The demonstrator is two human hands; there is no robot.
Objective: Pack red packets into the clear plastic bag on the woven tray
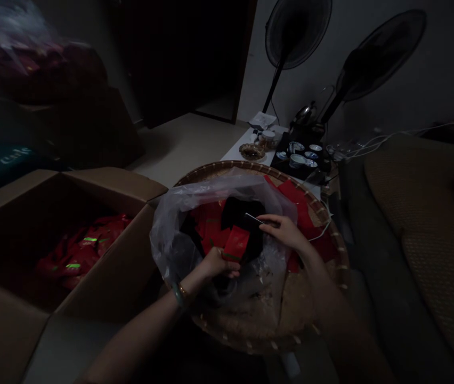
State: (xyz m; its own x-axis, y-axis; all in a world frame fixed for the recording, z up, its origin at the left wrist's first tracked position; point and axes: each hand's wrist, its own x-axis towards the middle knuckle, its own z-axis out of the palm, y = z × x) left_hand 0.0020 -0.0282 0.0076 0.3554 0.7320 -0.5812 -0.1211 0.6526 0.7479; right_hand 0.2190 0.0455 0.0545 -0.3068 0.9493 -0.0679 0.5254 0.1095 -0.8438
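Observation:
My left hand is closed on a small red packet, held upright over an open clear plastic bag. A bangle sits on that wrist. My right hand pinches a thin flat pale-edged piece just above the packet's top; I cannot make out what it is. The bag holds dark loose material and several more red packets. It rests on a round woven bamboo tray in front of me.
An open cardboard box at my left contains several red packets. Behind the tray a low table carries a tea set and a kettle. Two standing fans stand by the wall. A sofa cushion lies to the right.

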